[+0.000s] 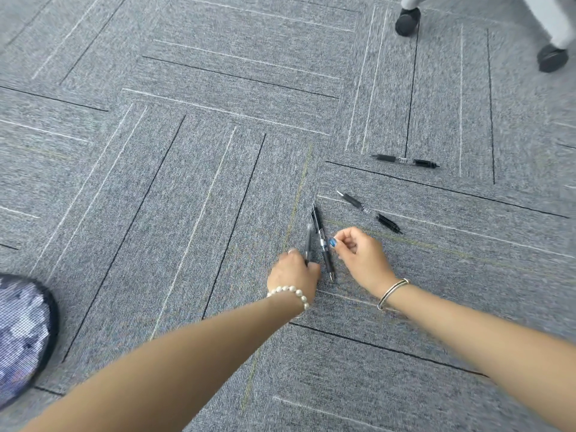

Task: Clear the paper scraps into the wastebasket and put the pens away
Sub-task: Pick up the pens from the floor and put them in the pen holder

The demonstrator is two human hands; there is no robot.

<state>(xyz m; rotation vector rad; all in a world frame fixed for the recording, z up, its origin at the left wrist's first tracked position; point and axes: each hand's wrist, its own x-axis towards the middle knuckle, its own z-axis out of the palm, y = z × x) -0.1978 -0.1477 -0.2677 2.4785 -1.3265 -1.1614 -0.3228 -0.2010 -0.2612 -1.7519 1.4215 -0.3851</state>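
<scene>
Several black click pens are on the grey carpet. My left hand (293, 271) is closed on one pen (308, 241), whose far end points away from me. Just right of it is a second pen (318, 224). The thumb tip of my right hand (361, 254) touches its barrel with the fingers curled; I cannot tell whether it grips the pen. Two more pens lie loose: one (369, 212) slightly beyond my right hand, another (405, 160) farther off to the right. A dark mesh wastebasket (46, 307) shows at the lower left edge. No paper scraps are visible on the floor.
An office chair's pale base with two black casters (407, 21) (551, 57) stands at the top right. The carpet (187, 182) has a pattern of dark and light lines.
</scene>
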